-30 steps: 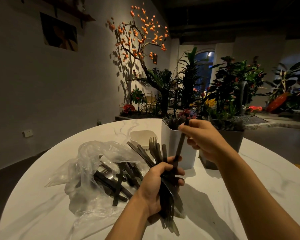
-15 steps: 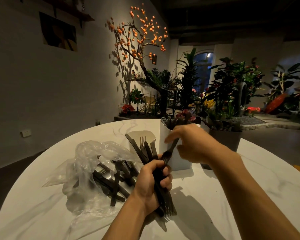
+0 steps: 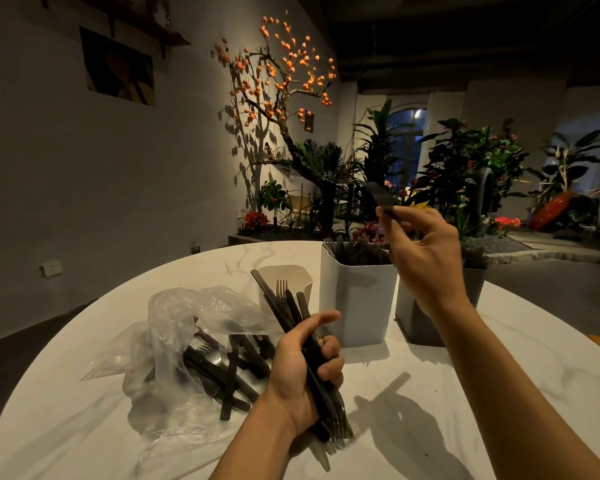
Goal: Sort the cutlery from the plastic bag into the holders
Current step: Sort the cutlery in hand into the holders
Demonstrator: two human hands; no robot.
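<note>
Risen from the bundle since half a second ago, the right hand (image 3: 426,251) now pinches one dark utensil handle (image 3: 381,197) above the tall white plastic holder (image 3: 357,299) at twelve o'clock. Fingers of the left hand (image 3: 305,372) curl round remaining black-handled cutlery (image 3: 284,306); more lies in the clear plastic bag (image 3: 181,327) at nine o'clock.

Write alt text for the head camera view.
A person's left hand grips a bundle of dark cutlery over a white round table, while the right hand pinches one dark piece above a white holder. A plastic bag of cutlery lies left.
</note>
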